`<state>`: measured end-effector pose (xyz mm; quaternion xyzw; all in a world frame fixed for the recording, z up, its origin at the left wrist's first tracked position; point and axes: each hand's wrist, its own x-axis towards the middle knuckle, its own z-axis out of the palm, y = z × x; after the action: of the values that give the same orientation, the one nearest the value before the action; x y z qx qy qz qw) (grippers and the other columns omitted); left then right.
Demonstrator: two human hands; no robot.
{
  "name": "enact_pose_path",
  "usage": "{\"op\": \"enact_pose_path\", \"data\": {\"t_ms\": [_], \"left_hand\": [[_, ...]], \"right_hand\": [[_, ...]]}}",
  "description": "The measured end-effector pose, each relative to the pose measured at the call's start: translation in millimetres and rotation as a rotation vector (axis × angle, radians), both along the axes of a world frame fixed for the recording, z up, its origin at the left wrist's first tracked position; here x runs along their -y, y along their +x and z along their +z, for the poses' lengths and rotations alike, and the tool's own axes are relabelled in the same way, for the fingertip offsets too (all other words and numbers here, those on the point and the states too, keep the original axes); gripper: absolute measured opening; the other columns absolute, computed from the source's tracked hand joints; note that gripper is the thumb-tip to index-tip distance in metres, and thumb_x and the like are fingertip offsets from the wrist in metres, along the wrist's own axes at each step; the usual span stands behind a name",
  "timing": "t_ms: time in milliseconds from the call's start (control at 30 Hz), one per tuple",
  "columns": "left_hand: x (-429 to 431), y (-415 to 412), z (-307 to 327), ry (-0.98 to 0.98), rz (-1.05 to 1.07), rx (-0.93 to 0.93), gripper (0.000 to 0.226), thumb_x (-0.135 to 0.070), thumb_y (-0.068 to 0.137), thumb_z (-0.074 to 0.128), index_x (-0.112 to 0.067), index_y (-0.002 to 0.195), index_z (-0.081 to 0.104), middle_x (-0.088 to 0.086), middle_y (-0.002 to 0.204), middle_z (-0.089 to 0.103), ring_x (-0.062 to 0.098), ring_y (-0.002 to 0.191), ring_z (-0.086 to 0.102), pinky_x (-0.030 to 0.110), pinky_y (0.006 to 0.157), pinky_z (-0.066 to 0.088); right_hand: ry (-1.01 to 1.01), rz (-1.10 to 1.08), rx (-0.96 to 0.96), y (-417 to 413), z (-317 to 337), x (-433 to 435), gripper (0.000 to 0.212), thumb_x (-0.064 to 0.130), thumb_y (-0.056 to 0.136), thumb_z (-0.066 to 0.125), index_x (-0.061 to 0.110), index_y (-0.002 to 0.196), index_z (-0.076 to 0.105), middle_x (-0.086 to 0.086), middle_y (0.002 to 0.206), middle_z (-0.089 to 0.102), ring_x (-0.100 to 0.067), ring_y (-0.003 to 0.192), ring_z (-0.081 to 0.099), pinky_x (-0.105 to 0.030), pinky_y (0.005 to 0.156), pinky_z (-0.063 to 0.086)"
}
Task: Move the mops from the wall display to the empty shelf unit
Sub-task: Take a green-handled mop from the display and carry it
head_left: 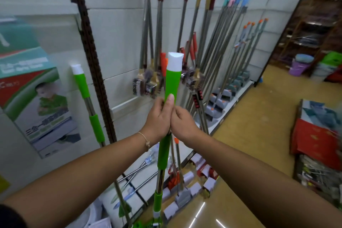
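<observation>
White-tiled wall [114, 24] carries rows of hanging mops [160, 20]. Left hand [157, 116] and right hand [183, 122] both grip the green-handled mop [173, 83] (white cap uppermost), fingers curled round its shaft, upright just before that display.

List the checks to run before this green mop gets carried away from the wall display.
1. Left hand grips the green mop: ok.
2. Right hand grips it too: ok.
3. Held mop stands apart from the second green mop by the wall: ok.
4. Handle clear of the hanging mops behind it: cannot tell.
5. Its head free at the bottom: cannot tell, cut off by the frame.
6. Aisle floor on the right open: ok.
</observation>
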<state>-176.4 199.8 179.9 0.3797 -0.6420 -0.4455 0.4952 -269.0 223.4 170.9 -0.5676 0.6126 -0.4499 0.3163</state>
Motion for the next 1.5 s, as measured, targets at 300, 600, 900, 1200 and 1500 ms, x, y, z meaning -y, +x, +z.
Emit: {"op": "enact_pose_path", "data": {"t_ms": [300,600,900,1200,1500], "left_hand": [[-42,-126,77,0.074,-0.332,-0.137,0.044,-0.042,0.106,0.029,-0.019,0.103,0.067,0.0,0.103,0.069,0.009,0.105,0.064,0.037,0.109,0.044],[-76,-242,136,0.164,-0.56,-0.189,0.058,-0.067,0.089,0.036,-0.022,0.105,0.07,0.004,0.1,0.073,0.019,0.109,0.066,0.038,0.1,0.05],[-75,-334,184,0.161,-0.737,-0.154,0.049,-0.06,0.099,0.04,-0.024,0.1,0.072,-0.001,0.084,0.073,0.019,0.092,0.068,0.04,0.088,0.054],[-45,-425,204,0.192,-0.924,-0.05,0.055,-0.067,0.096,0.039,-0.022,0.093,0.071,0.016,0.111,0.072,0.031,0.11,0.066,0.05,0.102,0.051],[-5,-486,225,0.081,-1.066,-0.023,0.054,-0.069,0.092,0.043,-0.021,0.11,0.062,0.013,0.115,0.068,0.024,0.107,0.066,0.047,0.101,0.051]], "right_hand": [[-0.116,-0.123,0.009,-118,76,-48,0.039,0.048,0.106,0.035,0.019,0.108,0.061,0.0,0.094,0.067,-0.013,0.088,0.065,-0.036,0.077,0.055],[-0.231,-0.345,-0.011,-224,135,-93,0.041,0.049,0.106,0.033,0.015,0.102,0.057,-0.005,0.09,0.062,-0.022,0.083,0.061,-0.037,0.069,0.047],[-0.338,-0.551,-0.026,-309,176,-100,0.041,0.041,0.107,0.033,0.014,0.102,0.063,-0.008,0.094,0.069,-0.024,0.091,0.067,-0.04,0.077,0.056],[-0.375,-0.748,-0.074,-396,185,-71,0.045,0.046,0.107,0.032,0.013,0.094,0.06,-0.001,0.074,0.064,-0.014,0.066,0.064,-0.031,0.057,0.048],[-0.36,-0.861,-0.13,-449,211,-46,0.042,0.043,0.108,0.032,0.014,0.097,0.06,-0.005,0.067,0.06,-0.016,0.051,0.055,-0.029,0.046,0.042]]}}
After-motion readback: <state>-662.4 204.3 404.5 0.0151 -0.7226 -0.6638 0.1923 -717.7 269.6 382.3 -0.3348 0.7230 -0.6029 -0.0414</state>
